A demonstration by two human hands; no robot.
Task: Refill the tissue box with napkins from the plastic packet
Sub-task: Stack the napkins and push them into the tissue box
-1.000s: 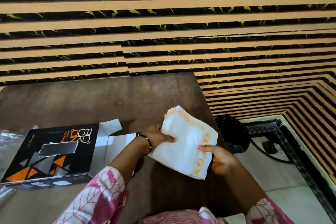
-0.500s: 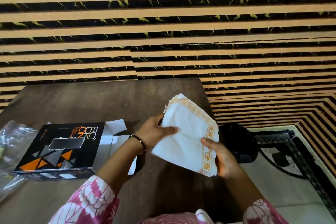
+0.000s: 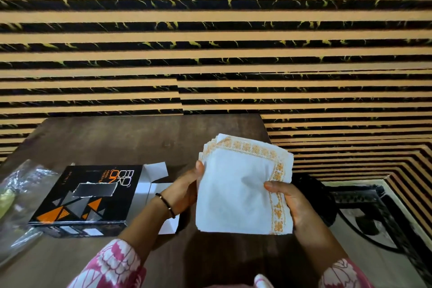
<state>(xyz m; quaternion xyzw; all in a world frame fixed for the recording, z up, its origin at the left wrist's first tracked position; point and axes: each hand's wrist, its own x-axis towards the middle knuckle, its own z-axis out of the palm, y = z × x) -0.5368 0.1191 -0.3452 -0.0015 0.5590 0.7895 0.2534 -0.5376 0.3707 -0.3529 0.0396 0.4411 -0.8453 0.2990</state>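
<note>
Wall: horizontal tan and black marbled stripes fill the background behind the table.
Table: a dark brown wooden tabletop runs under both hands, its right edge falling away to a pale floor.
Left hand: the left hand is raised over the table with its palm turned toward the stack and its thumb pointing up along the stack's left edge; a thin dark bracelet circles the wrist above a pink and white patterned sleeve.
Right hand: the right hand cups the stack's lower right corner from beneath, its thumb pressed flat on the top sheet.
Grip: both hands are closed on the stack, one at each side.
Napkins: the stack of white paper napkins with an orange floral border is held off the table, tilted toward the camera, its upper sheets slightly fanned.
Tissue box: the black cardboard tissue box with orange and grey triangles lies flat on the table left of the left hand, its white end flaps open toward the hands, apart from the stack.
Packet: the clear crinkled plastic packet lies at the table's left edge, just beside the box.
</note>
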